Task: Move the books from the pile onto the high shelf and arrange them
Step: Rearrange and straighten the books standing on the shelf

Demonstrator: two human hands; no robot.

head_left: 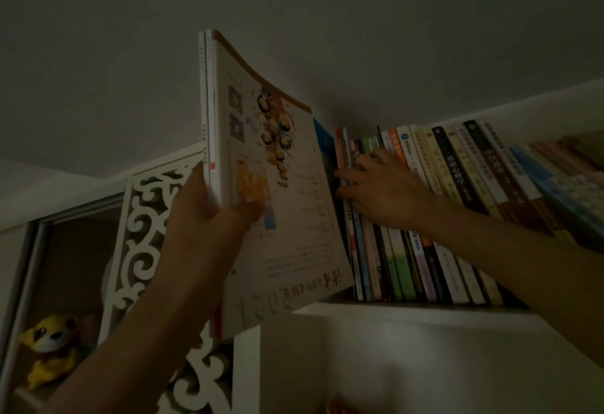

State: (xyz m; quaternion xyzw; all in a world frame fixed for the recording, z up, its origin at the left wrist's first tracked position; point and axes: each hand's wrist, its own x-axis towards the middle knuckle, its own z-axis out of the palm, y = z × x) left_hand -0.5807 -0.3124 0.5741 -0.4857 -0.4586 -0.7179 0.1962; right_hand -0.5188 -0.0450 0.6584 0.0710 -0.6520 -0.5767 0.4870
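Observation:
My left hand grips a few thin white books held upright, thumb across the illustrated cover, at the left end of the high shelf. The outer cover bends toward the shelf. A row of standing books fills the shelf and leans to the right. My right hand reaches in from the right, with its fingers around the leftmost spines of that row, near an orange-spined book.
A white carved fretwork panel stands left of the shelf. Behind it is a dark cabinet opening with a yellow plush toy at the lower left. The ceiling is close above the books. The light is dim.

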